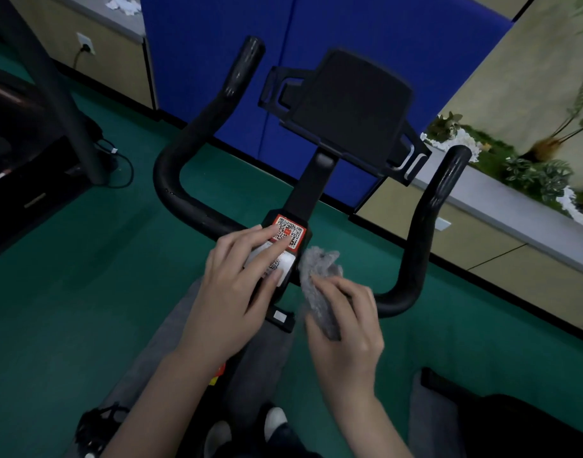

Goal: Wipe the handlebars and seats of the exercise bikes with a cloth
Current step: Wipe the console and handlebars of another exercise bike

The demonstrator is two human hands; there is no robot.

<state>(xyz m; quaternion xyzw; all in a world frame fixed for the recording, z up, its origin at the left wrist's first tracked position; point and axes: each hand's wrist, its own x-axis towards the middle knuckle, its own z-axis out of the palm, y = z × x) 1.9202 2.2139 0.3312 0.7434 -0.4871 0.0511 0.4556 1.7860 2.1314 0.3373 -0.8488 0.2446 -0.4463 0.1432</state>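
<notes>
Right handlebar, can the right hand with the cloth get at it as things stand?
Probably yes. The right hand grips the cloth close beside the bend of the right handlebar, and nothing stands between them.

My left hand (pixel 230 292) and right hand (pixel 346 328) are uncovered, and both forearms (pixel 171 398) run bare to the bottom edge. The nails on my fingers (pixel 278 275) are short and plain. Down below, two shoes (pixel 275 421) peek out, each with a rounded white toe, under what looks like dark trousers (pixel 287 439) — blurred there, so I can't tell the cloth.
</notes>
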